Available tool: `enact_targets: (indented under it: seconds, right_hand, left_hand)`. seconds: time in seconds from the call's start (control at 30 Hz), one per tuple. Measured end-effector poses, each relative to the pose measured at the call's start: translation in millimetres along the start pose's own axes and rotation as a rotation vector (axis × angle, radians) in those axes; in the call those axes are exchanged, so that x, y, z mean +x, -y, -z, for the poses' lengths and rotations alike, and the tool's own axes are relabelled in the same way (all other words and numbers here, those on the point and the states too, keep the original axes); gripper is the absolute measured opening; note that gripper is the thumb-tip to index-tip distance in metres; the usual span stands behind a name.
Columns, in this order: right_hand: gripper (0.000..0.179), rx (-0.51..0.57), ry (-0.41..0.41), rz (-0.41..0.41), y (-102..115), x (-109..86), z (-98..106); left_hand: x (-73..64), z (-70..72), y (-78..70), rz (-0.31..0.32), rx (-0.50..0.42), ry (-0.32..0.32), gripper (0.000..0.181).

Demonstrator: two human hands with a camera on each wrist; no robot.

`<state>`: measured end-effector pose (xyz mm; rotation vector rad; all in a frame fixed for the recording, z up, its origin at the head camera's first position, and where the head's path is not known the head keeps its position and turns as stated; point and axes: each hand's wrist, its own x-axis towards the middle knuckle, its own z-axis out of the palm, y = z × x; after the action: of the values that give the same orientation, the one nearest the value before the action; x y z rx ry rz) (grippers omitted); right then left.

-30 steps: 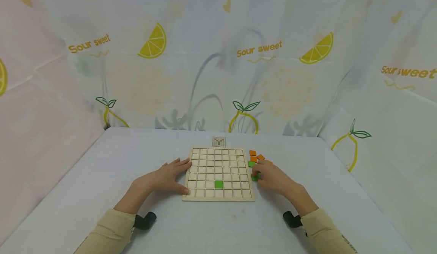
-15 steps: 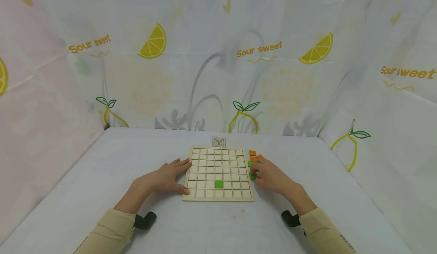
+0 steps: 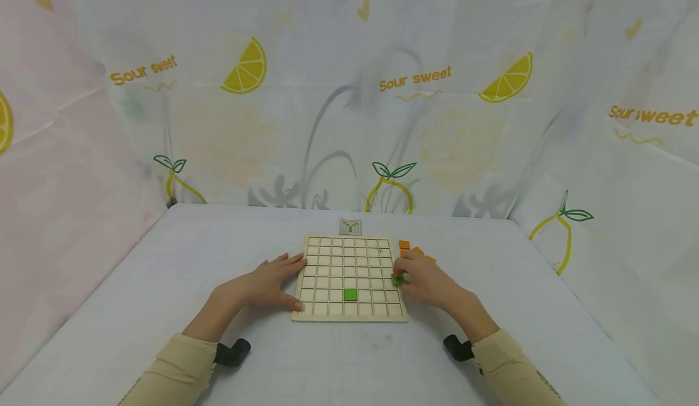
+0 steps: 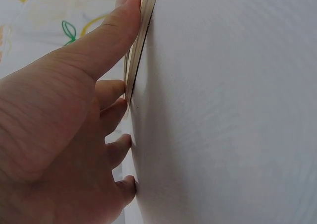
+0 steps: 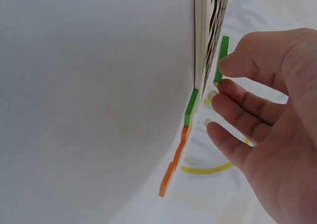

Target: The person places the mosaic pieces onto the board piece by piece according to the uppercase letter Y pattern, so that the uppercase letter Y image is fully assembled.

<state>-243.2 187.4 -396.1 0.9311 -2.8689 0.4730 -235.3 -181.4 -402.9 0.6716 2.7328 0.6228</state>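
A square wooden grid board lies on the white table, with one green tile in a cell near its front. My left hand rests on the board's left edge, fingers spread and thumb near the front corner. My right hand pinches a second green tile between thumb and fingers, over the board's right edge. In the right wrist view this tile is raised off the table, and the other fingers are loosely bent. Another green tile lies beside the board, mostly hidden by the right hand in the head view.
Several orange tiles lie on the table at the board's far right, partly behind the right hand. A small printed card with a coloured grid pattern lies just beyond the board. Lemon-print curtains enclose the table's back and sides.
My right hand has lifted the green tile from beside the board and moved left with it to the board's right edge. The left hand and the board have stayed put.
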Motion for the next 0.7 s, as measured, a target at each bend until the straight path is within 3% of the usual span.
enact_targets:
  seconds: [0.7]
  right_hand:
    - [0.020, 0.022, -0.006, 0.015, 12.0, 9.8, -2.7]
  left_hand:
    - [-0.7, 0.0, -0.7, -0.009, -0.005, -0.002, 0.105]
